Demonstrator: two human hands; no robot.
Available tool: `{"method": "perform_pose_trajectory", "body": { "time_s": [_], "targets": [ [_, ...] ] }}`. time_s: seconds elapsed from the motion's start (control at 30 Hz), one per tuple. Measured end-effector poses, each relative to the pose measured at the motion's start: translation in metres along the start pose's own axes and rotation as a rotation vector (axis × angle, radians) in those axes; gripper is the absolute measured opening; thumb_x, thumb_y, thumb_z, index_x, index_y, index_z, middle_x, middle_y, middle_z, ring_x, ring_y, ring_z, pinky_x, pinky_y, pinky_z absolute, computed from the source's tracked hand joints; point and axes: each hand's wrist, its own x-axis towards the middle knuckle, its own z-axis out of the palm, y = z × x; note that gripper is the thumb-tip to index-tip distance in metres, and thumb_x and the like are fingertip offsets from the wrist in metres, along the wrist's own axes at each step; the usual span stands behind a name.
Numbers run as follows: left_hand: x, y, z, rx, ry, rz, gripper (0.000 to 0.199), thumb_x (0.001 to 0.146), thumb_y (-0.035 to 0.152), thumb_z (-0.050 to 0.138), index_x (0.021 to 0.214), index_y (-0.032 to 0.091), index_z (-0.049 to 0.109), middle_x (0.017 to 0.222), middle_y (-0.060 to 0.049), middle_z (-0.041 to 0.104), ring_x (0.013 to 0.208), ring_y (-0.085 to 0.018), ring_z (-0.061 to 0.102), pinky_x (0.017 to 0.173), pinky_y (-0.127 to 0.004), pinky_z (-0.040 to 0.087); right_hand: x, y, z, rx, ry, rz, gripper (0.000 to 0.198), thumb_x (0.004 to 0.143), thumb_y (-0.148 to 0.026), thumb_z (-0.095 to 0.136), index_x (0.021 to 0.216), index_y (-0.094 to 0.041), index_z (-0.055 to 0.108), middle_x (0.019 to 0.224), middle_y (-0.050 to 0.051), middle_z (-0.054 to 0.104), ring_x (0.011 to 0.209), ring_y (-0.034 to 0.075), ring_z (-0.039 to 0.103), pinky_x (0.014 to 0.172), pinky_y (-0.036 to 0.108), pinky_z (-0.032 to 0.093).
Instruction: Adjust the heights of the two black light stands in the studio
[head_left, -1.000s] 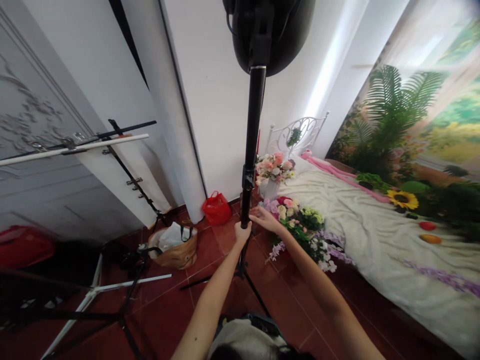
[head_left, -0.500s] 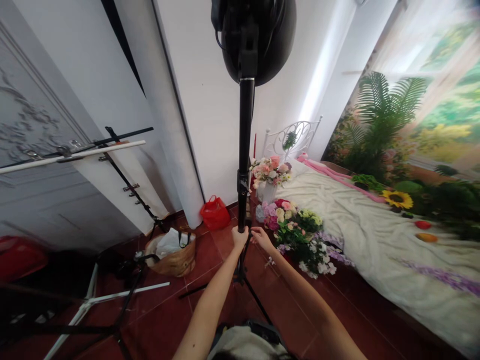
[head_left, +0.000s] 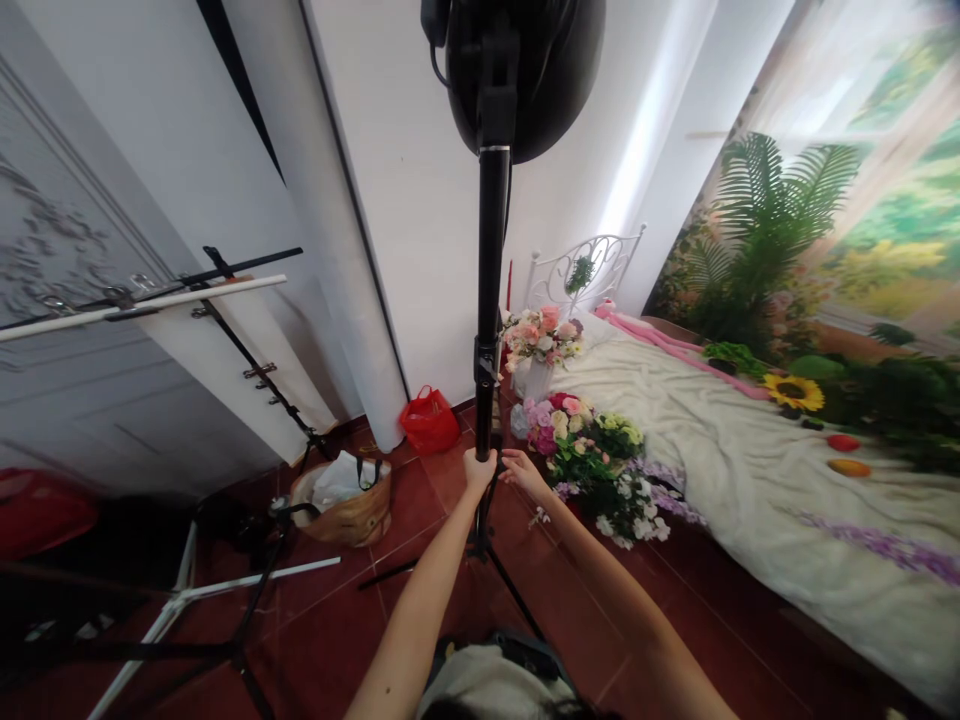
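A black light stand (head_left: pixel 491 250) rises upright in front of me, with a big round black lamp head (head_left: pixel 540 90) on top. My left hand (head_left: pixel 478 470) is closed around its pole, low down near the tripod legs. Just to the right, my right hand (head_left: pixel 521 473) has its fingers bent at a small dark tightening knob (head_left: pixel 500 466) on the pole. The fingers partly hide that knob. A joint with a clamp (head_left: pixel 486 362) sits higher on the pole.
To the right, artificial flowers (head_left: pixel 577 440) stand on the red tiled floor beside a bed with a cream blanket (head_left: pixel 675 400). A red bag (head_left: pixel 429 420) and a woven basket (head_left: pixel 352 510) are left of the pole. Further left stands a backdrop frame (head_left: pixel 255 270) with clips.
Both hands keep their places on the stand. The view has shifted very slightly, with the lamp head a little higher in the picture.
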Motion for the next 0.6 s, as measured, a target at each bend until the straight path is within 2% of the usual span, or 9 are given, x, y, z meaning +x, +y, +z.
{"method": "perform_pose_trajectory", "body": {
  "time_s": [0.13, 0.27, 0.37, 0.47, 0.6],
  "targets": [
    [0.000, 0.000, 0.001, 0.007, -0.008, -0.008, 0.018, 0.060, 0.028, 0.061, 0.050, 0.014, 0.052, 0.051, -0.001, 0.054, 0.046, -0.009, 0.047, 0.045, -0.020, 0.034, -0.005, -0.008, 0.001, 0.090, -0.025, -0.029, 0.040, 0.071, -0.036, 0.063, 0.105, -0.021, 0.050, 0.094, 0.004, 0.064, 0.058, 0.011, 0.064, 0.054, 0.024, 0.049],
    [0.000, -0.001, 0.002, 0.010, -0.002, -0.022, 0.020, 0.060, 0.028, 0.061, 0.049, 0.014, 0.052, 0.050, -0.001, 0.053, 0.046, -0.010, 0.047, 0.045, -0.020, 0.035, -0.011, -0.009, 0.000, 0.090, -0.015, -0.053, 0.035, 0.069, -0.027, 0.058, 0.104, -0.022, 0.053, 0.103, 0.006, 0.065, 0.067, 0.013, 0.065, 0.062, 0.026, 0.051],
    [0.000, -0.001, 0.002, -0.007, -0.002, -0.018, 0.020, 0.059, 0.029, 0.062, 0.051, 0.014, 0.052, 0.051, -0.002, 0.054, 0.047, -0.010, 0.048, 0.046, -0.021, 0.036, -0.008, -0.001, -0.001, -0.016, 0.004, -0.156, 0.034, 0.063, -0.019, 0.052, 0.096, -0.021, 0.058, 0.102, 0.005, 0.066, 0.081, 0.014, 0.063, 0.075, 0.029, 0.051],
    [0.000, -0.001, 0.002, -0.026, -0.003, -0.029, 0.017, 0.058, 0.028, 0.062, 0.051, 0.015, 0.053, 0.052, -0.001, 0.054, 0.047, -0.010, 0.049, 0.045, -0.021, 0.036, 0.001, 0.007, -0.004, -0.161, -0.057, -0.291, 0.035, 0.058, -0.015, 0.046, 0.089, -0.021, 0.060, 0.099, 0.003, 0.066, 0.096, 0.015, 0.060, 0.091, 0.032, 0.045],
    [0.000, -0.003, 0.003, -0.011, -0.004, -0.033, 0.018, 0.058, 0.028, 0.061, 0.050, 0.015, 0.052, 0.051, -0.001, 0.053, 0.047, -0.010, 0.048, 0.044, -0.020, 0.034, 0.010, 0.008, -0.005, -0.283, -0.117, -0.345, 0.037, 0.056, -0.014, 0.041, 0.088, -0.020, 0.058, 0.091, 0.002, 0.066, 0.091, 0.015, 0.061, 0.089, 0.032, 0.045]
  ]
}}
